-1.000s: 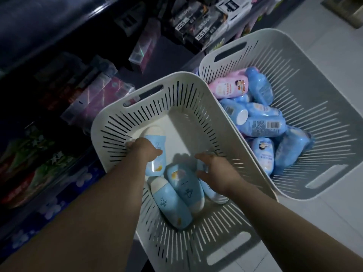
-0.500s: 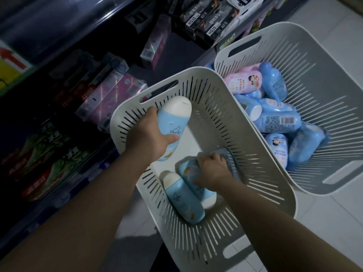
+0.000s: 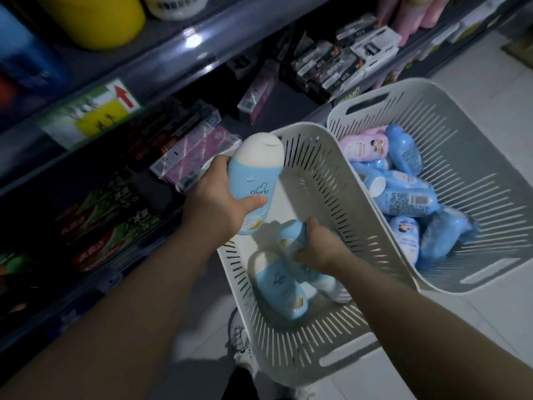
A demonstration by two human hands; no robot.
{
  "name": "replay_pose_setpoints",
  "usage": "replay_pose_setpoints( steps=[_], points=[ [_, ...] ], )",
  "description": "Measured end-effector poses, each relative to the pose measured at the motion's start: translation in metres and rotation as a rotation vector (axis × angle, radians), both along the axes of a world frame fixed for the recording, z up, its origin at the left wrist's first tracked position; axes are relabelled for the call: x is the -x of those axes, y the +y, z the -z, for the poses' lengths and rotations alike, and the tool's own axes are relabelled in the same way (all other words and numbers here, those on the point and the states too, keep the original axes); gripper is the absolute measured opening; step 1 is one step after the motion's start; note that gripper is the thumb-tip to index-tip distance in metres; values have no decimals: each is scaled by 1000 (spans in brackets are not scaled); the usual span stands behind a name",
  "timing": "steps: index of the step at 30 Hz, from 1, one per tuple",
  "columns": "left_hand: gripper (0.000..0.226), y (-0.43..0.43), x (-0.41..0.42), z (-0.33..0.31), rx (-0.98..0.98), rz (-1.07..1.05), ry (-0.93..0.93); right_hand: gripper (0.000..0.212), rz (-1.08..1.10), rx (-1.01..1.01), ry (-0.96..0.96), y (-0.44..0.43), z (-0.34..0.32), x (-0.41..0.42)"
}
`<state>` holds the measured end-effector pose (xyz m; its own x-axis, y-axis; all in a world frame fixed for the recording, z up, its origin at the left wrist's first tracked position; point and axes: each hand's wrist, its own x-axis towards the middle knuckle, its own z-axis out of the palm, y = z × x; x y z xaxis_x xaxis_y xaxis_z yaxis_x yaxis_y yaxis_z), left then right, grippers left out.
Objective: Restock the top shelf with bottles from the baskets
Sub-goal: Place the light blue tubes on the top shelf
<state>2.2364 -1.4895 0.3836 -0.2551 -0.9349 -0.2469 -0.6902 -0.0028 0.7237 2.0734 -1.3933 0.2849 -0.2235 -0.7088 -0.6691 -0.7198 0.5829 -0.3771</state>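
Observation:
My left hand [image 3: 215, 206] grips a light-blue bottle with a white cap [image 3: 255, 174], held upright above the near white basket's [image 3: 323, 350] left rim. My right hand [image 3: 318, 245] is down inside that basket, closed around a second blue bottle [image 3: 291, 235] that lies tilted on the bottom. One more blue bottle [image 3: 278, 287] lies flat beside it. The far white basket [image 3: 473, 174] holds several blue bottles and a pink one [image 3: 364, 145].
Dark shelving fills the left and top: boxed goods [image 3: 187, 148] on lower tiers, a shelf edge [image 3: 161, 62] above with a yellow container [image 3: 98, 18]. Pale tiled floor lies to the right. A shoe [image 3: 239, 339] shows below the near basket.
My left hand has lifted its bottle up out of the basket toward the shelving. My right hand has closed on a bottle at the bottom. The view has tilted up, showing higher shelves.

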Motion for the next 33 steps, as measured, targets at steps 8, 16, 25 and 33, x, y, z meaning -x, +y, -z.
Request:
replay_pose_setpoints(
  steps=[8,16,25,33],
  points=[
    [54,24,-9,-133,154,-68,5,53,155,269,-177,-17,-175,25],
    [60,51,-41,-298,403,-139,-88,67,89,334,-397,-22,-370,18],
    [54,85,-102,-446,597,-288,-38,43,-264,555,-257,-17,-569,-20],
    [55,88,-178,-555,860,-518,7,46,-348,994,-60,-37,-693,-91]
  ],
)
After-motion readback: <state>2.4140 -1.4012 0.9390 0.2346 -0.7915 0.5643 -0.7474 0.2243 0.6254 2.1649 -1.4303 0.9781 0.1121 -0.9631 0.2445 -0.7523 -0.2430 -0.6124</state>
